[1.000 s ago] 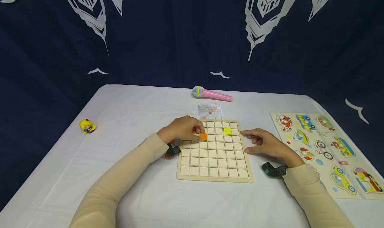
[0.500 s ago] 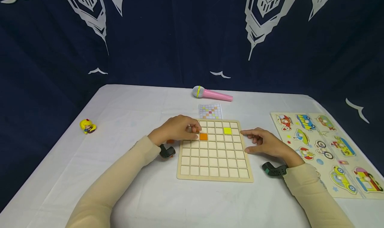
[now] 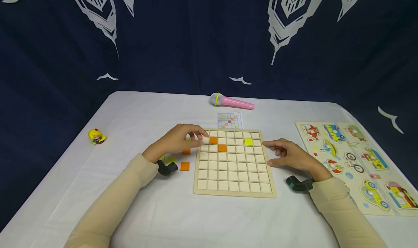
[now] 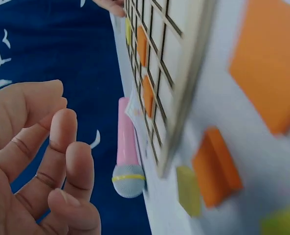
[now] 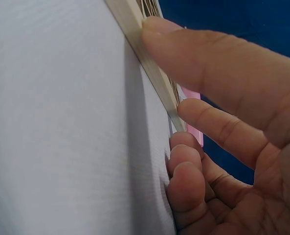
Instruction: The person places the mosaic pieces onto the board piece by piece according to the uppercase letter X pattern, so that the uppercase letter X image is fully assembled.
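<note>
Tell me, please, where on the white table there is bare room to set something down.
Bare cloth lies in front of the grid board, between both sleeves, and between the figurine and left sleeve. Crowded: left of the board, where loose tiles lie by the left hand, and right, with the right hand and picture puzzle.

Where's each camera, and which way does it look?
Head: on the head, looking forward and down at the board; left hand, right hand and sleeves show.
Left wrist: on that wrist, facing tiles, board and microphone; left hand and part of right hand show.
Right wrist: on that wrist, facing tablecloth and board's edge; only the right hand shows.
Head and left wrist share the microphone.
</note>
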A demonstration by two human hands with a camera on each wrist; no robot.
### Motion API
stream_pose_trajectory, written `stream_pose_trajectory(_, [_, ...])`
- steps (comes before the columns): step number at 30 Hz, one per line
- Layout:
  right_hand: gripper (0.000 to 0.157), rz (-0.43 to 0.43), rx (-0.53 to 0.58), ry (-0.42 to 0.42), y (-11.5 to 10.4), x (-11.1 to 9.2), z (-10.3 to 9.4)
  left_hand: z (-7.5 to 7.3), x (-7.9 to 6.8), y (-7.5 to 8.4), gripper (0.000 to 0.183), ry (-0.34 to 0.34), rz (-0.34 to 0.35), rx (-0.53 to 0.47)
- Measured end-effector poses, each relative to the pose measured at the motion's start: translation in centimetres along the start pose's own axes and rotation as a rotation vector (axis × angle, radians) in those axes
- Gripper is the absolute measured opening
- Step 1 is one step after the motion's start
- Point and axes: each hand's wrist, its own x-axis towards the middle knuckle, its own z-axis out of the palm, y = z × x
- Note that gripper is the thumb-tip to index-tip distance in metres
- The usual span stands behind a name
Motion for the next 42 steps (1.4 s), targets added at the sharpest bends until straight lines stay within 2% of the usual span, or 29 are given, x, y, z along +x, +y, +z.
stream_pose_trajectory(4, [0.065, -0.002, -0.003, 0.001, 0.0, 0.0, 0.0, -0.6, -1.2, -1.0, 0.025, 0.005, -0.017, -0.027])
stream_pose_trajectory(11, [0.065, 0.004, -0.003, 0.002, 0.1, 0.0, 0.0, -1.8, -3.6, -2.4, 0.027, -0.075, -0.063, -0.06])
stream_pose_trajectory(24, [0.065, -0.003, -0.002, 0.004, 0.0, 0.0, 0.0, -4.2, -7.4, -5.4, 0.032, -0.136, -0.178, -0.124])
stream_pose_trajectory(30, [0.065, 0.002, -0.003, 0.007, 0.0, 0.0, 0.0, -5.1, -8.2, -6.2, 0.036, -0.159, -0.238, -0.14])
stream_pose_trajectory(37, [0.066, 0.009, -0.009, 0.002, -0.1, 0.0, 0.0, -5.4, -8.6, -6.3, 0.047, -0.172, -0.367, -0.147])
stream_pose_trajectory(42, [0.066, 0.007, -0.009, 0.003, -0.1, 0.1, 0.0, -5.3, -8.8, -6.3, 0.047, -0.168, -0.393, -0.102])
